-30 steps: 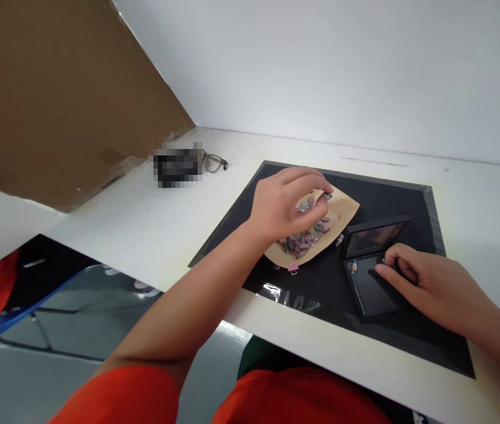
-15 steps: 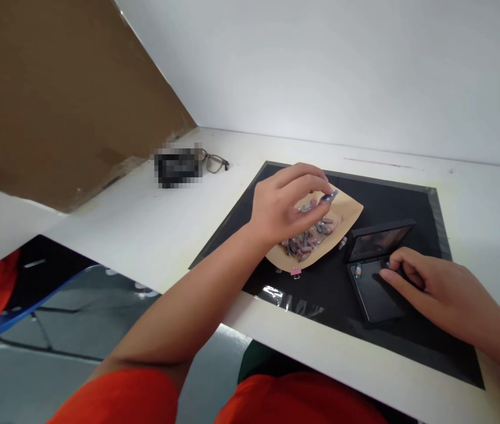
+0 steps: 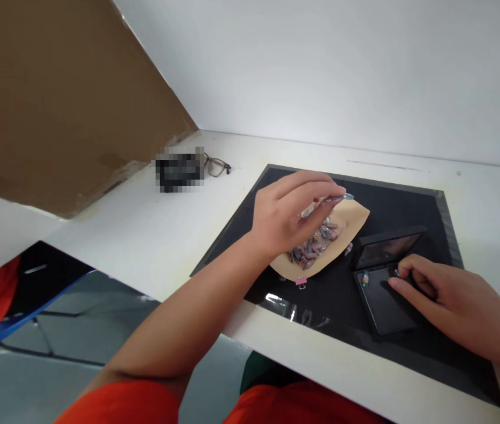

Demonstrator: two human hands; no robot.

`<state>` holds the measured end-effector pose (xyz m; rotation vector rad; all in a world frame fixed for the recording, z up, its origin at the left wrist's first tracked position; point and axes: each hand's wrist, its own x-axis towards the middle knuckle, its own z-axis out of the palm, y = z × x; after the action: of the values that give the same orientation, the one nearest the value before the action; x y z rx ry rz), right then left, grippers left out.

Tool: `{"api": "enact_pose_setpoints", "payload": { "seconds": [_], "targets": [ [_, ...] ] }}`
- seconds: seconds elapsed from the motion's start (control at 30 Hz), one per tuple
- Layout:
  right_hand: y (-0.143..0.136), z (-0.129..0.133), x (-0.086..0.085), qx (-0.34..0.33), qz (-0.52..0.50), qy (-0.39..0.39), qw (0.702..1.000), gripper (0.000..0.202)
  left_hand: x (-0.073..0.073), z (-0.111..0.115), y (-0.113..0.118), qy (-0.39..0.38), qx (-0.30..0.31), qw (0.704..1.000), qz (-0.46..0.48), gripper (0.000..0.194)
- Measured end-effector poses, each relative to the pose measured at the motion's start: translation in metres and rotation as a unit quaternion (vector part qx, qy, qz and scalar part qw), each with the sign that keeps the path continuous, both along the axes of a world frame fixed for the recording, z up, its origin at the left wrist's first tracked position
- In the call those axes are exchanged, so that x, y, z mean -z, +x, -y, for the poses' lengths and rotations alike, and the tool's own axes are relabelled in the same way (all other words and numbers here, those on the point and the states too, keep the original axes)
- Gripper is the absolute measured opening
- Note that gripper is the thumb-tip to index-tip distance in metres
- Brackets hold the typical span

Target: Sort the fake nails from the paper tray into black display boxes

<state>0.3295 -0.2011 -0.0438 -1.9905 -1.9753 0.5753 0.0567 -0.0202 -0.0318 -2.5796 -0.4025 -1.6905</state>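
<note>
My left hand (image 3: 289,212) hovers over a tan paper sheet (image 3: 351,218) that carries a pile of several small false nails (image 3: 314,244). Its thumb and forefinger pinch one pale nail (image 3: 342,198) raised above the pile. My right hand (image 3: 439,297) rests on an open black hinged case (image 3: 384,291), fingers curled and pressing on its flat base near the upright lid (image 3: 386,246). A small coloured nail (image 3: 365,278) lies in the case's near left corner. All of this sits on a black mat (image 3: 391,194).
A pair of glasses (image 3: 217,165) and a blurred dark object (image 3: 179,168) lie at the back left of the white table (image 3: 143,224). A brown board (image 3: 55,100) leans at the left. A pink clip (image 3: 301,282) holds the paper's near edge. Clear plastic (image 3: 291,309) lies on the mat's front edge.
My left hand has lifted one nail out of the pile and carried it a little to the right. My right hand has stayed on the case.
</note>
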Motion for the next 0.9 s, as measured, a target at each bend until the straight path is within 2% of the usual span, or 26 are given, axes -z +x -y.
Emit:
{"api": "enact_pose_setpoints", "payload": {
  "seconds": [0.17,0.37,0.7,0.9],
  "targets": [
    [-0.0022,-0.0008,-0.0005,0.004,0.005,-0.002,1.000,0.072,-0.0016,0.0046,0.0006,-0.073,0.024,0.997,-0.002,0.012],
    [-0.0001,-0.0011,0.0003,0.002,0.008,-0.006,1.000,0.069,0.0008,0.0041,0.0006,-0.141,-0.020,0.990,-0.025,0.012],
    [0.0001,0.0004,-0.0014,0.003,0.009,0.002,1.000,0.074,0.0033,0.0026,0.0004,-0.178,-0.029,0.983,-0.038,0.010],
    [0.0010,-0.0002,-0.0006,0.000,0.004,0.002,1.000,0.070,0.0009,0.0045,0.0005,-0.192,-0.043,0.980,-0.043,0.005]
  ]
}}
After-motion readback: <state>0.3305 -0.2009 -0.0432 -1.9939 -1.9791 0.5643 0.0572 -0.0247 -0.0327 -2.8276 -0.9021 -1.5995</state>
